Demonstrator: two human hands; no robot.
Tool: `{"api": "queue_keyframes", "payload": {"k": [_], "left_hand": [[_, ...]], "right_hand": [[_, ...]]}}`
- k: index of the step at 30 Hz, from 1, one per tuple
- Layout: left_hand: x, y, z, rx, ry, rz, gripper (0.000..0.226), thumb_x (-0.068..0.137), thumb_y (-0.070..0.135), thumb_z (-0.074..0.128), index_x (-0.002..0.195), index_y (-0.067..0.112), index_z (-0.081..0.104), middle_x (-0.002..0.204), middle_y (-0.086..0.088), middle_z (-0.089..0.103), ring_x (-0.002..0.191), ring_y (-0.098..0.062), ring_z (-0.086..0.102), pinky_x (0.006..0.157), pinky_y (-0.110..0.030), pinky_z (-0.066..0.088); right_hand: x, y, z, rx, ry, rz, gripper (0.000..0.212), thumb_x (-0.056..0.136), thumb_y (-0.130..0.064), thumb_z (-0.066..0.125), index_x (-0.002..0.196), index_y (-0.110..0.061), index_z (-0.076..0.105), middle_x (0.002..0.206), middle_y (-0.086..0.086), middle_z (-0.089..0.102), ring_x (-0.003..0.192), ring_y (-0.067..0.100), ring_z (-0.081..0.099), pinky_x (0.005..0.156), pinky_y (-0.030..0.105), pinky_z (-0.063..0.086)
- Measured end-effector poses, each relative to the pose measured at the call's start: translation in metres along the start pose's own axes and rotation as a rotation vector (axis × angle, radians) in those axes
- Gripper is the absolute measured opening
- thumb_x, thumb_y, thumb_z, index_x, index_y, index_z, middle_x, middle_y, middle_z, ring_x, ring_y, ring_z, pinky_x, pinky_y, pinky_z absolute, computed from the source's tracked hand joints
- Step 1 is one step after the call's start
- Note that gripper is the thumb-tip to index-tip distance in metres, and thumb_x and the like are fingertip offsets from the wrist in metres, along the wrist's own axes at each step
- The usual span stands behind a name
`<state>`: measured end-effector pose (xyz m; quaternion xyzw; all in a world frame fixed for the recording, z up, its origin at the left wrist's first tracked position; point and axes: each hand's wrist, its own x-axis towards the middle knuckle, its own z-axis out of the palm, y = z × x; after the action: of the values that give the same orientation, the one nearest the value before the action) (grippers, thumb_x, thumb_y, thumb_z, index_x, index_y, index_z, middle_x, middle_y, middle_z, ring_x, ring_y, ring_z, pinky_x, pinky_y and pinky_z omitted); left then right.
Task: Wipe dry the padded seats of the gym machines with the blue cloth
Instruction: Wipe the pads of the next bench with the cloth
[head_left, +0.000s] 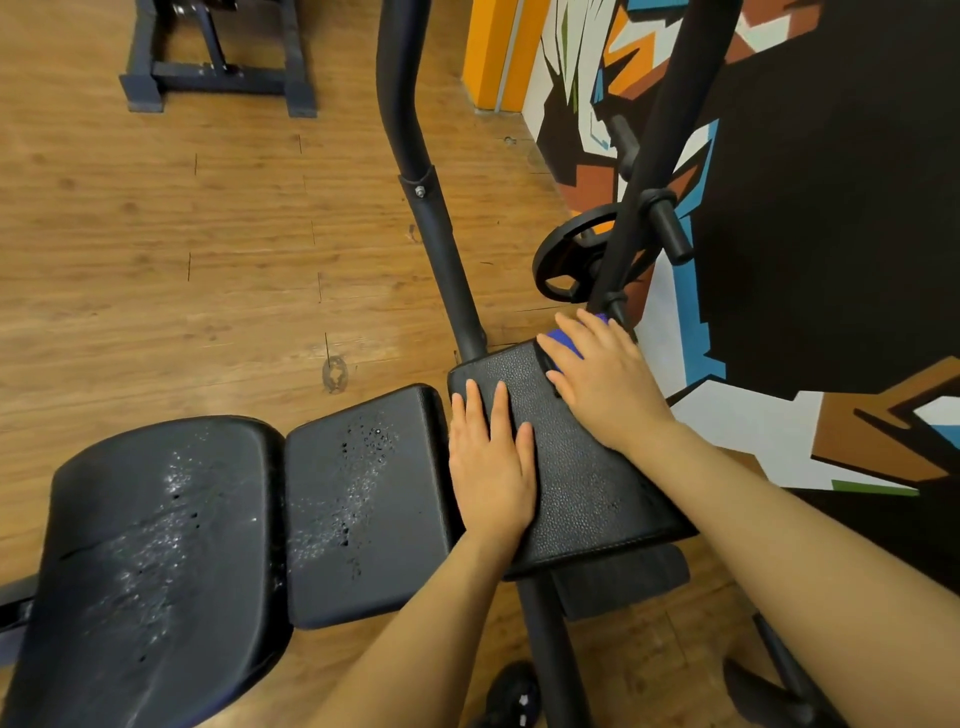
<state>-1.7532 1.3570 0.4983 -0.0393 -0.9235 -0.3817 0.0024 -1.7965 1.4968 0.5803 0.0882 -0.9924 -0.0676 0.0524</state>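
Pads: three black padded pads in a row — a large pad (156, 561) on the left, a middle pad (363, 509), and a textured pad (571, 467) on the right
Wet pads: two, the large and the middle one, both speckled with droplets
Cloths: one blue cloth (567, 340), mostly hidden
Hands: two — left hand (491, 462), right hand (605, 376)
Weight plates: one weight plate (571, 254)
Upright bars: two — a left bar (431, 208) and a right bar (665, 135)
Shoes: one shoe (511, 696)
Racks: one rack (218, 57) at top left
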Motion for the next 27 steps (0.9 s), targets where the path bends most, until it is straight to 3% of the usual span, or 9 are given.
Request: {"api": "queue_keyframes", "payload": {"k": [10,15,17,20,27], "left_hand": [[-0.002,-0.004,0.0,0.033,0.033,0.005,0.063,0.096,0.046,0.021,0.151,0.018,0.034,0.16,-0.012,0.023,0.149,-0.028,0.014,0.118,-0.035,0.01],[-0.003,-0.004,0.0,0.015,0.016,0.006,0.064,0.095,0.047,0.019,0.152,0.019,0.032,0.161,-0.011,0.02,0.15,-0.028,0.011,0.119,-0.036,0.009],[-0.003,-0.003,0.0,0.01,0.023,0.004,0.064,0.095,0.047,0.019,0.151,0.019,0.033,0.161,-0.012,0.02,0.15,-0.028,0.012,0.12,-0.036,0.009],[-0.002,-0.003,0.0,0.013,0.034,0.004,0.064,0.095,0.046,0.021,0.15,0.017,0.036,0.16,-0.013,0.023,0.149,-0.03,0.015,0.12,-0.039,0.013],[-0.002,-0.002,-0.003,0.009,0.018,0.002,0.067,0.094,0.048,0.017,0.151,0.018,0.033,0.161,-0.012,0.019,0.15,-0.028,0.011,0.118,-0.032,0.004]], "right_hand": [[-0.071,-0.019,0.005,0.01,0.075,0.151,0.045,0.087,-0.025,0.066,0.129,-0.008,0.062,0.138,0.018,0.054,0.132,0.039,0.046,0.104,0.056,0.042],[-0.028,0.003,0.004,0.002,0.031,0.161,0.044,0.085,-0.019,0.072,0.127,-0.007,0.063,0.14,0.022,0.051,0.131,0.045,0.044,0.101,0.06,0.04],[-0.008,0.012,-0.001,0.054,0.002,0.162,0.044,0.092,-0.02,0.065,0.135,-0.01,0.056,0.147,0.021,0.043,0.139,0.044,0.034,0.107,0.06,0.035],[0.006,0.018,-0.004,0.158,-0.016,0.159,0.045,0.101,-0.025,0.049,0.144,-0.014,0.046,0.156,0.017,0.03,0.146,0.037,0.019,0.114,0.055,0.027],[-0.017,0.025,-0.011,0.36,-0.011,0.144,0.052,0.097,-0.024,0.057,0.146,-0.012,0.043,0.157,0.016,0.028,0.147,0.034,0.017,0.117,0.04,0.017]]}}
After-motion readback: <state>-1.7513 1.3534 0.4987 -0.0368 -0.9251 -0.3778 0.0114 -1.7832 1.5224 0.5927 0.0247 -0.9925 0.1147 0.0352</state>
